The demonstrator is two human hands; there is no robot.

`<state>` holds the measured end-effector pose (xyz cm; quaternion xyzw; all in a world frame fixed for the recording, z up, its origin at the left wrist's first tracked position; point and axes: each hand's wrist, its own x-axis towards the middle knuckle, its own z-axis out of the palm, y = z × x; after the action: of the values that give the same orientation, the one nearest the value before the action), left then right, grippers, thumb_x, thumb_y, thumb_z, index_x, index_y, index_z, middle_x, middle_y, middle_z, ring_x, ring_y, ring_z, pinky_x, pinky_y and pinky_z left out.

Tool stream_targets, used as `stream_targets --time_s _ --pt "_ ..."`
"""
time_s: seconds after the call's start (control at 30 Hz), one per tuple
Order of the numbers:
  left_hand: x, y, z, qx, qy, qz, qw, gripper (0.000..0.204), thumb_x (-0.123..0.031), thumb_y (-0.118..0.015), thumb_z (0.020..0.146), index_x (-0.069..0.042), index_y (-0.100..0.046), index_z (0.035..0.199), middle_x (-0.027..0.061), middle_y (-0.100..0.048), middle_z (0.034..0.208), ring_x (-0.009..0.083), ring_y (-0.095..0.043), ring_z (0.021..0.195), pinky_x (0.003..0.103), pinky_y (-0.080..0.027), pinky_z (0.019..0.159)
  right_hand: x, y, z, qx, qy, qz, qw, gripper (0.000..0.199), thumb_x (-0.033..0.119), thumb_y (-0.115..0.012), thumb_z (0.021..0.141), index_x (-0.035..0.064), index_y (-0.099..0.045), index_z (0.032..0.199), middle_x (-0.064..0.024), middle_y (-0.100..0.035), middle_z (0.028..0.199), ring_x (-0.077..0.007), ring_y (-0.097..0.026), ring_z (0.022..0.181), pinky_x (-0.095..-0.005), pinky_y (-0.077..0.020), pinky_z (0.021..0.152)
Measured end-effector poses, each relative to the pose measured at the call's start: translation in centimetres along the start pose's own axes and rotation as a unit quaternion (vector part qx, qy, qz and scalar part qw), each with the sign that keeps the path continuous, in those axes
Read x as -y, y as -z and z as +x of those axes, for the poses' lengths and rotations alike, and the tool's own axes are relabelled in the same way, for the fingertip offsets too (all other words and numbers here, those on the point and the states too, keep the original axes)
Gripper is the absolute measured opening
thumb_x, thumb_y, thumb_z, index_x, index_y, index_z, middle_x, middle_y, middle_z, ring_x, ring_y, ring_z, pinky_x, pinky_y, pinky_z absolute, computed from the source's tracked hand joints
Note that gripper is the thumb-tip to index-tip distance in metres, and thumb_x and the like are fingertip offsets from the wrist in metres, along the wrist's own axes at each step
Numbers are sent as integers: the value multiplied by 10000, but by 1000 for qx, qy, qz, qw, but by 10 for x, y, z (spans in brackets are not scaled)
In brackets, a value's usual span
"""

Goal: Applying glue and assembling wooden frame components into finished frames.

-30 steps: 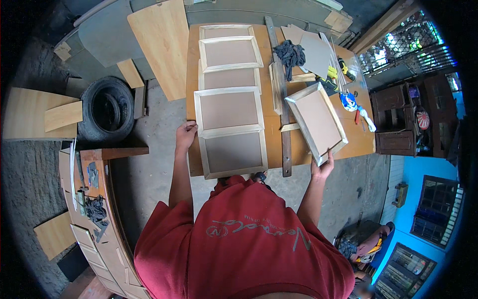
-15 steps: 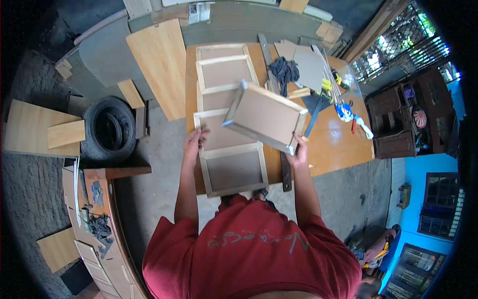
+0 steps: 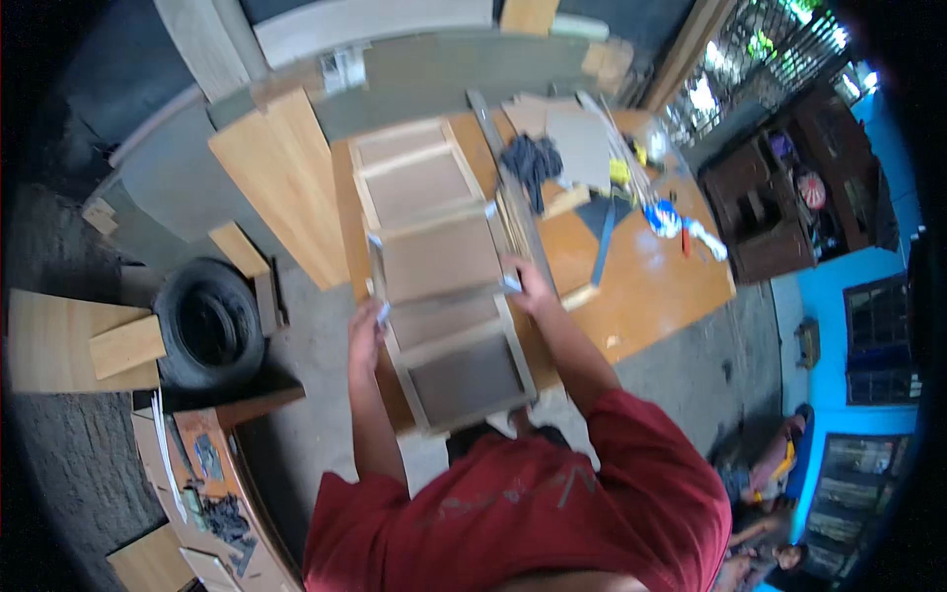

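While both hands, left hand (image 3: 365, 326) and right hand (image 3: 525, 286), clamp fingers on the wooden frame panel (image 3: 439, 259), it lies flat

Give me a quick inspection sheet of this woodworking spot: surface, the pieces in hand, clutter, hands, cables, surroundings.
Surface: orange-brown workbench, largely covered.
Job's things: framed wooden panel held at both side edges above a row of similar panels.
Clutter: dark cloth, grey sheets, blue-and-white item, wood strips.
Hands: left hand on the panel's left edge; right hand on its right edge.
Cables: nothing seen.
Surroundings: tyre on the floor, plywood board leaning on the bench, offcuts, dark cabinet, blue wall.
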<state>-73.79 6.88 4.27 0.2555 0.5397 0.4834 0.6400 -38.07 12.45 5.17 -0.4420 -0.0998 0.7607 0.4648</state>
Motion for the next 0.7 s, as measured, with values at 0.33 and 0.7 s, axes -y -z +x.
stream_targets --time_s 0.33,0.7 --pt "5 27 -77 32 43 78 995 206 -175 -642 921 -29 -642 1066 -43 -512 750 29 -413 597 190 -306 478 -21 12 -64 59 76 -12 995 460 127 -567 925 23 -439 1355 -101 -647 1144 -215 -611 1117 -344 -479 970" --pt "55 29 -179 2 123 78 989 173 -182 -657 921 -55 -625 1032 -49 -528 777 25 -432 602 181 -333 486 -88 50 -129 -45 126 -198 971 524 99 -607 906 90 -386 1381 -13 -530 942 -77 -479 743 -238 -359 612"
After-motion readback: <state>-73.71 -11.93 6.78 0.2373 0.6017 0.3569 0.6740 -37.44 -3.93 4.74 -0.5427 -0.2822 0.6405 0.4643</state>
